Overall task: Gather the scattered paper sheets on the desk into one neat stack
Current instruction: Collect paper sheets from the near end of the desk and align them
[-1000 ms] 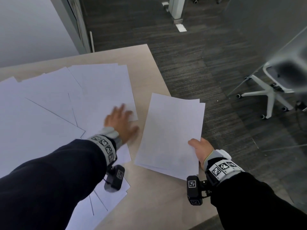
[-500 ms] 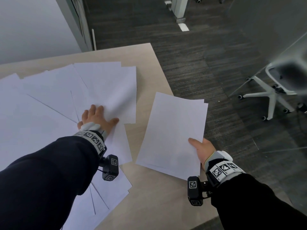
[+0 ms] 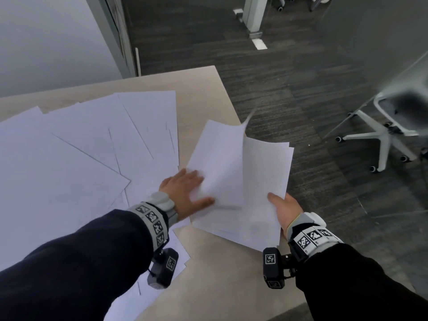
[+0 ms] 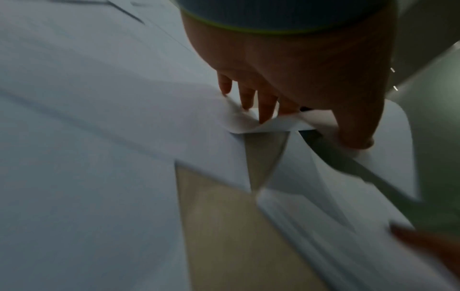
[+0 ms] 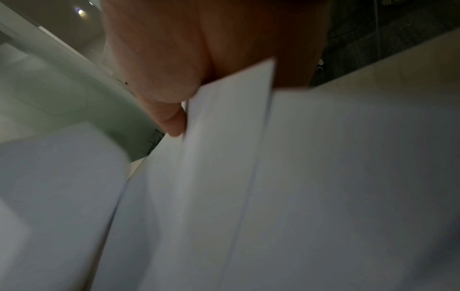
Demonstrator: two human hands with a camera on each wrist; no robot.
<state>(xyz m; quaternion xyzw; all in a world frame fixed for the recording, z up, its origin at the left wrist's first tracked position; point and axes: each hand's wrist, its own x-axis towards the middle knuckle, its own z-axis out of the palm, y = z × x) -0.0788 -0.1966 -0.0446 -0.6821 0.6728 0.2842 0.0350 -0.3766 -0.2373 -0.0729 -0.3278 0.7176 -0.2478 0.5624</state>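
Observation:
Several white paper sheets (image 3: 81,158) lie fanned and overlapping over the left of the light wooden desk (image 3: 203,93). My left hand (image 3: 183,193) pinches one loose sheet (image 3: 220,158) at its near left corner, fingers beneath and thumb on top. That sheet hangs tilted and blurred over the stack (image 3: 266,181). My right hand (image 3: 287,209) grips the stack's near right corner with the thumb on top, at the desk's right edge. In the left wrist view my left hand (image 4: 298,78) holds a curled paper edge (image 4: 273,124). The right wrist view shows my right hand (image 5: 174,59) and the stack (image 5: 323,177).
The desk's right edge runs diagonally under the stack, with dark carpet beyond. A white office chair (image 3: 389,135) stands on the floor at the right. A white desk leg (image 3: 254,17) is at the far top. A pale wall closes the left.
My left hand left the fanned sheets and moved right with one sheet lifted, bringing it over the stack. My right hand kept hold of the stack in about the same place.

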